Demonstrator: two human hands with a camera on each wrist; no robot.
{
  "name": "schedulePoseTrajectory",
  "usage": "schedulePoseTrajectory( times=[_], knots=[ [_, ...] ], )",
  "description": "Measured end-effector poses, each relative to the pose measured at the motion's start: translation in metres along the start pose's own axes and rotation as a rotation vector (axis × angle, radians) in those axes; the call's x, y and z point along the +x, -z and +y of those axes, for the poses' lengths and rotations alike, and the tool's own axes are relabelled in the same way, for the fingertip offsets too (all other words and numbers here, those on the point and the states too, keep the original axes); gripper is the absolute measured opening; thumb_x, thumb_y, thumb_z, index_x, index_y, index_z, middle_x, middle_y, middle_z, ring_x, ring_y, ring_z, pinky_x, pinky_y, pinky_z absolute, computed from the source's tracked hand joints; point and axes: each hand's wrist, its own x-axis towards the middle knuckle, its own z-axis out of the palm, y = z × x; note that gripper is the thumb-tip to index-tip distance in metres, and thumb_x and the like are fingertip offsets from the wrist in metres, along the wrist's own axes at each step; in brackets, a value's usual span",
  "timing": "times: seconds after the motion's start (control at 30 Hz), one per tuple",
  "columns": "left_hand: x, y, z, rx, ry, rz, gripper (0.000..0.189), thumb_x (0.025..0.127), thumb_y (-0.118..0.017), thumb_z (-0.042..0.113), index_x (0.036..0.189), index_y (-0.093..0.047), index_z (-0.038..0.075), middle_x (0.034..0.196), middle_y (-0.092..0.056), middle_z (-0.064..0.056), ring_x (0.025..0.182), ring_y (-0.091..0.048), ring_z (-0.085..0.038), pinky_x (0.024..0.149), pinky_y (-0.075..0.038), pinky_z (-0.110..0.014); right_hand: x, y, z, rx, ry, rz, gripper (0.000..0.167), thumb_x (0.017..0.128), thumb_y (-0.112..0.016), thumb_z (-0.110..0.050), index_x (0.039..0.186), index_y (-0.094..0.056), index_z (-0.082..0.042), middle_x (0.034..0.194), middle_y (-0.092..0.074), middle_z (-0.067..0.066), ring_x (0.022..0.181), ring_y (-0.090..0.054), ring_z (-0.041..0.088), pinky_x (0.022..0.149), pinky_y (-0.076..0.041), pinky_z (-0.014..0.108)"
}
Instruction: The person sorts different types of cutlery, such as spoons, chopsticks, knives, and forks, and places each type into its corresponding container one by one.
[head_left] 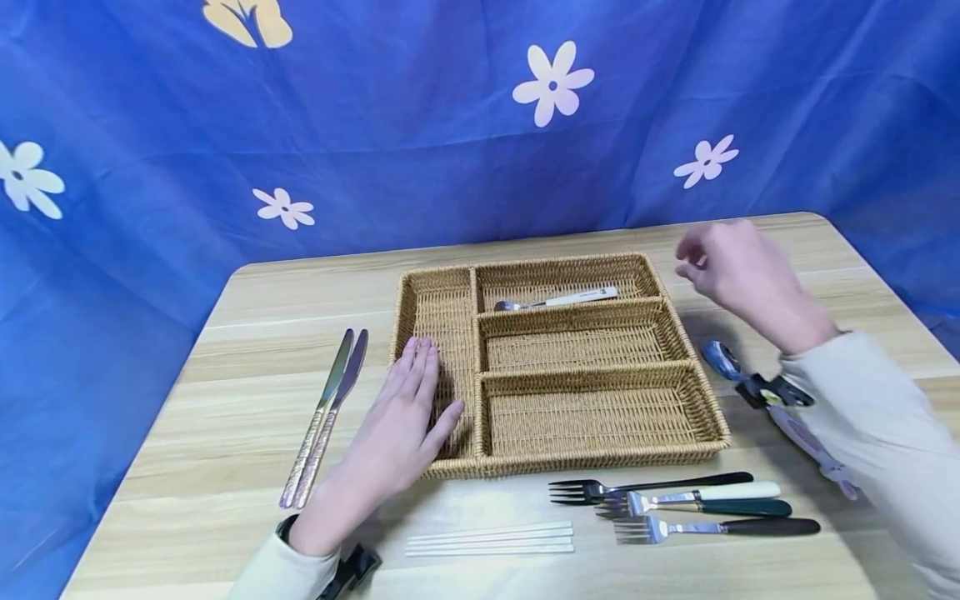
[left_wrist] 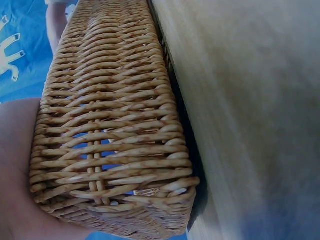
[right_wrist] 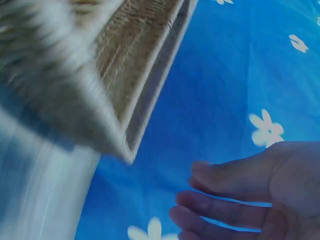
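A woven wicker tray [head_left: 600, 458] with one long compartment at its left and three stacked at its right lies on the table. My left hand [head_left: 401, 421] rests at the left compartment, fingers straight and reaching over the tray's left side. In the left wrist view, that hand is beside the wicker wall [left_wrist: 115, 115]. A spoon [head_left: 581, 297] with a white handle lies in the back right compartment. My right hand [head_left: 738, 265] hovers off the tray's back right corner, fingers loosely curled around nothing. In the right wrist view, the right hand [right_wrist: 245, 195] is apart from the tray [right_wrist: 85, 110].
Two knives [head_left: 327, 417] lie left of the tray. Several pale, thin sticks [head_left: 491, 539] and several forks [head_left: 738, 527] lie in front. Under my right forearm lies another spoon [head_left: 722, 360], its decorated handle partly covered. A blue flowered cloth [head_left: 420, 125] hangs behind the table.
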Motion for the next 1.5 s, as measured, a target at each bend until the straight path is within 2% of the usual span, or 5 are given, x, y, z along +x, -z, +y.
schedulePoseTrajectory(
  times=[0.3, 0.6, 0.97, 1.23, 1.5],
  knots=[
    [-0.004, 0.003, -0.001, 0.007, 0.019, 0.014, 0.074, 0.102, -0.039, 0.042, 0.148, -0.015, -0.011, 0.156, -0.012, -0.027, 0.146, -0.003, -0.037, 0.119, -0.009, -0.048, -0.066, -0.007, 0.052, -0.085, -0.069, -0.068, 0.019, 0.084, -0.068, -0.007, 0.097, -0.068, 0.007, 0.083, -0.07, 0.02, 0.071, -0.066, 0.035, 0.059, -0.052, 0.051],
    [-0.002, 0.004, 0.0, 0.011, 0.011, 0.016, 0.074, 0.103, -0.037, 0.043, 0.148, -0.015, -0.011, 0.156, -0.01, -0.025, 0.146, -0.002, -0.036, 0.119, -0.008, -0.047, -0.122, -0.028, 0.071, -0.131, -0.271, -0.196, 0.014, 0.082, -0.071, -0.008, 0.088, -0.069, 0.004, 0.068, -0.063, 0.006, 0.058, -0.055, 0.024, 0.048, -0.044, 0.04],
    [0.0, 0.003, 0.001, 0.009, 0.005, 0.03, 0.075, 0.102, -0.038, 0.044, 0.148, -0.014, -0.011, 0.156, -0.01, -0.025, 0.147, 0.0, -0.034, 0.119, -0.008, -0.047, -0.148, -0.042, 0.081, -0.073, -0.42, -0.37, 0.032, 0.08, -0.077, -0.037, 0.086, -0.07, -0.006, 0.075, -0.065, 0.003, 0.069, -0.057, 0.027, 0.055, -0.043, 0.047],
    [-0.002, -0.001, 0.002, 0.001, 0.018, 0.019, 0.074, 0.102, -0.038, 0.043, 0.148, -0.015, -0.011, 0.156, -0.009, -0.024, 0.146, -0.002, -0.036, 0.119, -0.008, -0.048, -0.156, -0.052, 0.083, -0.069, -0.407, -0.326, 0.026, 0.078, -0.079, -0.024, 0.087, -0.069, -0.001, 0.071, -0.063, 0.001, 0.065, -0.055, 0.022, 0.053, -0.042, 0.043],
    [-0.005, -0.003, 0.003, 0.014, 0.003, 0.044, 0.072, 0.102, -0.041, 0.041, 0.146, -0.021, -0.012, 0.155, -0.017, -0.027, 0.146, -0.008, -0.038, 0.118, -0.012, -0.05, -0.163, -0.06, 0.083, -0.06, -0.379, -0.287, 0.022, 0.081, -0.077, -0.023, 0.083, -0.068, -0.003, 0.071, -0.064, 0.001, 0.063, -0.057, 0.021, 0.054, -0.043, 0.043]
  ],
)
